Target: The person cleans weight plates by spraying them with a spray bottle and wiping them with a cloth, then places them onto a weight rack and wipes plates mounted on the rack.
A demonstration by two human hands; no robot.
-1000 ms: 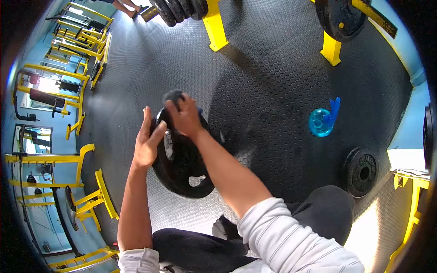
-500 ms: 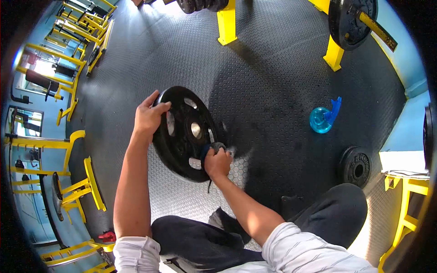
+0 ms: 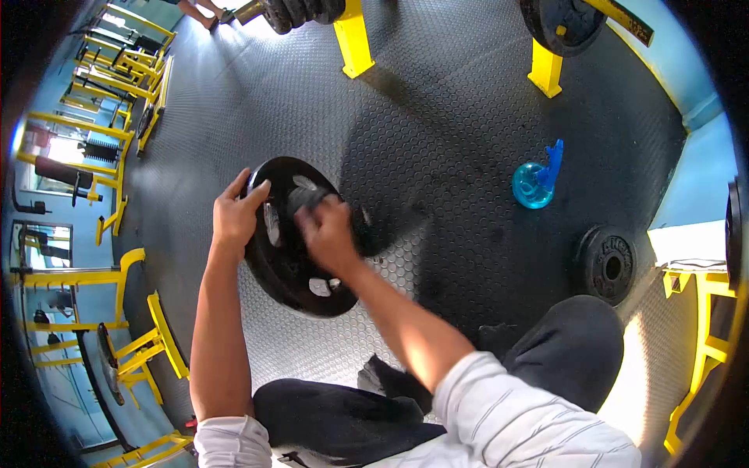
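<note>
A large black weight plate (image 3: 285, 285) with cut-out grip slots stands tilted on its edge on the floor before me. My left hand (image 3: 236, 214) grips its upper left rim, thumb on the face and fingers behind. Against the plate's face, near the upper slot, my right hand (image 3: 331, 234) presses a dark cloth (image 3: 306, 199); the hand is smeared by motion. The hand and cloth cover the plate's centre hole. To the right on the floor stands a translucent blue spray bottle (image 3: 534, 186) with a blue trigger head.
Small black weight plates (image 3: 608, 267) lie at the right by my knee. Yellow rack posts (image 3: 355, 43) carrying plates stand ahead. Yellow gym machines (image 3: 74, 261) line the left wall. A yellow frame (image 3: 706, 327) stands at the right. At the top left, a person's legs (image 3: 204, 14) show.
My right hand has moved with the cloth from the plate's lower right up to its upper middle. The left hand keeps its hold on the rim. The view has shifted slightly.
</note>
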